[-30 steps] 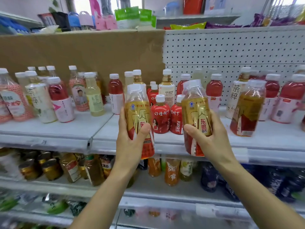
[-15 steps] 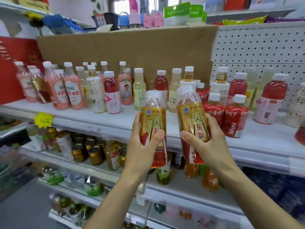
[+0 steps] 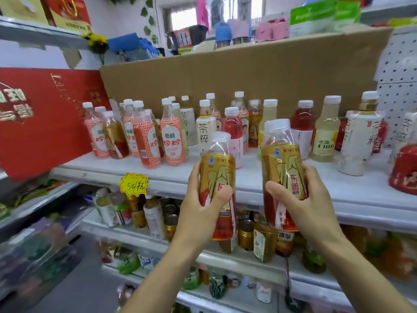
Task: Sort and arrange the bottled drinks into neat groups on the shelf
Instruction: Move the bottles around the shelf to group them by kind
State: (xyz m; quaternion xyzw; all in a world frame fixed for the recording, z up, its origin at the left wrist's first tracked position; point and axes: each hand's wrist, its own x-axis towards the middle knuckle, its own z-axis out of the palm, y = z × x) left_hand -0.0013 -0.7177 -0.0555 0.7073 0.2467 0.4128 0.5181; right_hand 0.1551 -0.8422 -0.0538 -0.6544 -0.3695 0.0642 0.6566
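- At the far left a red gift box (image 3: pixel 45 123) leans against the end of the shelf (image 3: pixel 90 166). It is no part of my sorting.
- Next along, the pink net-label bottles (image 3: pixel 171 141) stand close together as a rough group. One gold-label bottle (image 3: pixel 115 136) sits mixed in among them, so that end is not clean yet.
- A yellow price tag (image 3: pixel 133 184) hangs on the shelf lip below them.
- Behind the bottle in my left hand, the white tea bottles (image 3: pixel 205 129) stand as a loose pair, with red and pale drinks mingled close by.
- My left hand (image 3: pixel 198 213) is wrapped round the lower half of a gold energy-drink bottle (image 3: pixel 217 175), thumb across the front. It holds the bottle upright in the air in front of the shelf edge.
- My right hand (image 3: pixel 309 204) grips a matching gold bottle (image 3: pixel 282 168) the same way, fingers curled behind and thumb on the label. This one is also off the shelf, just beside the other.
- To the right, a red drink (image 3: pixel 304 123), a pale C100 bottle (image 3: pixel 326 134), a tall white bottle (image 3: pixel 358 136) and a squat red bottle (image 3: pixel 404 170) stand mixed, with no two alike side by side.
- I reckon the job is early to midway. One group is roughly made. The two gold bottles I hold need a spot together, probably with the stray gold one, and the right half wants sorting.
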